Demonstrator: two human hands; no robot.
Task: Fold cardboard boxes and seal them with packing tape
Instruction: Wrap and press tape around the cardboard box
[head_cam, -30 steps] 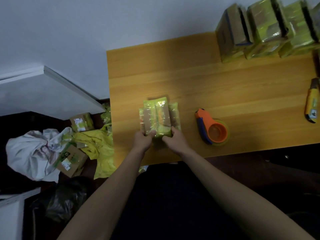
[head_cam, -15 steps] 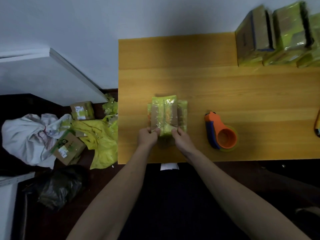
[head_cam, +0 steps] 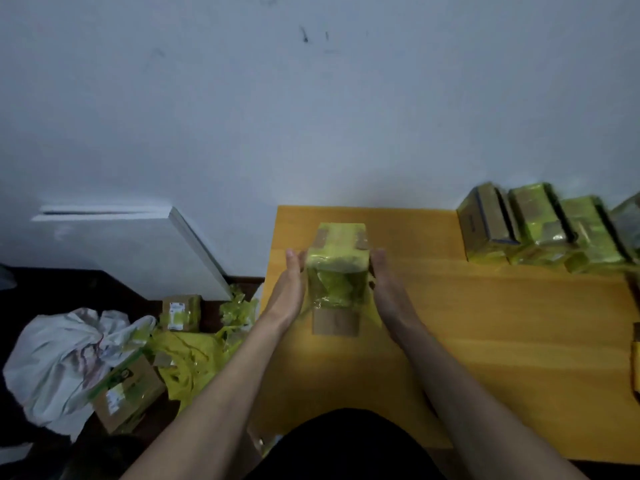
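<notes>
taped box (head_cam: 337,268), wrapped in yellow-green tape with brown cardboard showing at its far corners, lifted above the wooden surface (head_cam: 485,341), near that surface's left edge. frame is blurred; fine detail lost.

left hand (head_cam: 289,296) pressed flat against the box's left side, fingers straight. right hand (head_cam: 388,292) likewise flat on the box's right side. box is carried by squeeze between two flat palms, no fingers curled round it that i can see.

a loose tail of tape hangs from the box's near face, with a brown cardboard-coloured patch below it; cannot tell whether that patch is a flap or something lying on the surface.

row of finished taped boxes (head_cam: 540,230) stands at the back of the surface, well to the right of the held box. on the floor left of the surface: yellow tape scraps (head_cam: 194,355), a crumpled white bag (head_cam: 65,358), labelled cartons (head_cam: 128,396).

risks, as i judge them:
- glossy tape under flat palms gives poor hold; ease the squeeze and the box could slip down.
- dangling tail may stick to the surface or to itself when the box is set down.
- box is near the left edge; a careless set-down could tip it onto the floor litter.
</notes>
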